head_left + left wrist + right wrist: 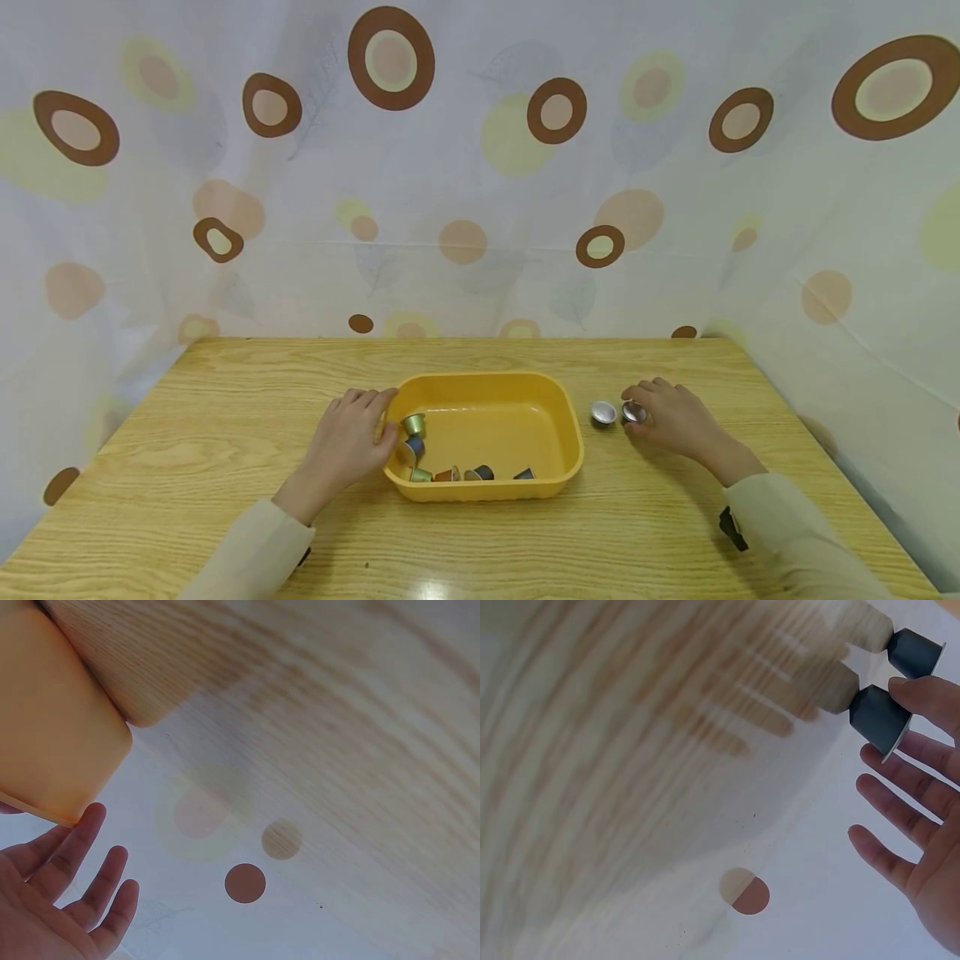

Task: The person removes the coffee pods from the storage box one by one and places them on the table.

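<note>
Right hand (pixel 671 417) around the outer capsule (pixel 634 411), left hand (pixel 347 437) at the tub (pixel 487 437)

Reading a clock from the tub's middle, twelve pointing away from the person, the left hand is at nine. Its fingers are loosely extended and touch the rim; how firmly the thumb bears on it, I cannot tell.

Out towards three, the right hand has thumb and forefinger set around the outer capsule near its rim, the other fingers spread. How hard they press cannot be seen. That capsule stands on the table (pixel 225 400), silvery face up, and the inner capsule (pixel 602 413) stands just beside it, between it and the tub.

Inside the yellow tub, an upper green capsule (pixel 414 425) lies near nine, with a blue capsule (pixel 416 446) just below. A lower green capsule (pixel 421 475) and an orange capsule (pixel 447 474) are around seven, a dark capsule (pixel 483 472) at six and a small dark-blue capsule (pixel 524 473) near five.

Taking hold of the outer capsule looks like the step in hand, the left hand probably steadying the tub. The next move seems to call for a secure pinch and a lift that avoids nudging the inner capsule.
</note>
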A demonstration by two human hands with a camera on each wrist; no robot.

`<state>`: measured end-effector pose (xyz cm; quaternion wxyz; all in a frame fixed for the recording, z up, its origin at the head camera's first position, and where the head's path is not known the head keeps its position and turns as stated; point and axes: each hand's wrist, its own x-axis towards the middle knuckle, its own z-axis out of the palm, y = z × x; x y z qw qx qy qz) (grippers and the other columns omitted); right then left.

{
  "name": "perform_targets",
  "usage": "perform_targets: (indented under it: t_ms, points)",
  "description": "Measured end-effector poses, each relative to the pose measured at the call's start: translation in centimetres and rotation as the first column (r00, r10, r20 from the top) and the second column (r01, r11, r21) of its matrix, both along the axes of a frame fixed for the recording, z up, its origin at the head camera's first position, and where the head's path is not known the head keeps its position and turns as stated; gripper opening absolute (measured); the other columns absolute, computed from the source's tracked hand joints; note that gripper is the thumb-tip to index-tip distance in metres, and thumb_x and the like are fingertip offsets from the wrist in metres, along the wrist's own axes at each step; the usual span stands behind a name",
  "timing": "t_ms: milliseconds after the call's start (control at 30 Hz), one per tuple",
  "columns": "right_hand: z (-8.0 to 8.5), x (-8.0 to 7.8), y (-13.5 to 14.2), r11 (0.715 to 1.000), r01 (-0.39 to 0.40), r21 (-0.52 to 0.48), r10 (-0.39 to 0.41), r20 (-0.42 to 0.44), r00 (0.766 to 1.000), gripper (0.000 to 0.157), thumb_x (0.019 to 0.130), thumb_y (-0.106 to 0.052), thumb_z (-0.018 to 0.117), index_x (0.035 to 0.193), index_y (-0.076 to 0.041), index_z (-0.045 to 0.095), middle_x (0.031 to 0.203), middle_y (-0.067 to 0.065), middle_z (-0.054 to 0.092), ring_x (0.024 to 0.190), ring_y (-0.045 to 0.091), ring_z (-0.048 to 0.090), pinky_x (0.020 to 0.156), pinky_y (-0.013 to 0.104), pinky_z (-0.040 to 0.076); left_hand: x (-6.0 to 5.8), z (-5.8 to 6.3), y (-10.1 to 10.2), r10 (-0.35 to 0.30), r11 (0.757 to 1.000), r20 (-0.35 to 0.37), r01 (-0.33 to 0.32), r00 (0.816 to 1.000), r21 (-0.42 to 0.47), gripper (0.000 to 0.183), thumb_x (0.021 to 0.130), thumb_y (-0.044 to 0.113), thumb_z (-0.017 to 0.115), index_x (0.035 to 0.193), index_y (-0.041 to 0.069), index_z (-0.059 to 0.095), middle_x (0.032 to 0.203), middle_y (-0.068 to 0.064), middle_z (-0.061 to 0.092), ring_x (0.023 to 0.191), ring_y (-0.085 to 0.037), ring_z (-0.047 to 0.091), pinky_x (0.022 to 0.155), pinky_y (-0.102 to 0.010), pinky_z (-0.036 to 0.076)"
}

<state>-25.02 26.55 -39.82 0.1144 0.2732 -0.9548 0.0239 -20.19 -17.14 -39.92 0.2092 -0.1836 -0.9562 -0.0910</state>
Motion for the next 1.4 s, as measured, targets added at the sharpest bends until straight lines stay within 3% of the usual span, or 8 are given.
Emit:
perform_targets:
  t_ms: [333,700,1133,1400]
  points:
    - [1.0,0.3,-0.1,1.0,0.004,-0.009,-0.004,0.009,1.0,0.041,0.073,-0.028,0.073,0.105,-0.005,0.062,0.102,0.01,0.063,0.091,0.031,0.057,0.07,0.051,0.047,0.0,0.1,0.1,-0.007,1.0,-0.01,0.007,1.0,0.007,0.04,0.082,0.023,0.057,0.12,0.008,0.058,0.103,-0.005,0.066,0.097,-0.027,0.058,0.083,-0.043,0.048]
    - [2.8,0.7,-1.2,0.998,-0.059,-0.014,0.058,-0.068,0.996,0.038,0.076,-0.027,0.071,0.107,-0.007,0.062,0.103,0.008,0.063,0.093,0.029,0.058,0.073,0.049,0.048,0.1,0.2,0.1,-0.008,1.0,-0.014,0.008,1.0,0.006,0.04,0.082,0.022,0.056,0.119,0.008,0.059,0.102,-0.006,0.066,0.097,-0.027,0.058,0.083,-0.043,0.048]
    - [2.8,0.7,-3.8,0.99,-0.14,-0.005,0.138,-0.161,0.977,0.037,0.077,-0.031,0.07,0.104,-0.008,0.064,0.1,0.006,0.065,0.092,0.026,0.059,0.072,0.046,0.049,0.0,0.2,0.1,-0.003,1.0,-0.013,0.003,1.0,0.002,0.04,0.082,0.023,0.056,0.12,0.009,0.059,0.102,-0.005,0.066,0.096,-0.026,0.058,0.082,-0.042,0.048]
    - [3.1,1.2,-5.4,0.983,-0.184,-0.001,0.181,-0.168,0.969,0.035,0.078,-0.03,0.069,0.106,-0.009,0.063,0.101,0.004,0.064,0.095,0.023,0.058,0.077,0.044,0.049,-0.1,-0.1,0.0,-0.001,1.0,-0.008,0.001,1.0,0.005,0.04,0.082,0.023,0.056,0.12,0.009,0.058,0.103,-0.005,0.066,0.097,-0.026,0.057,0.083,-0.042,0.048]
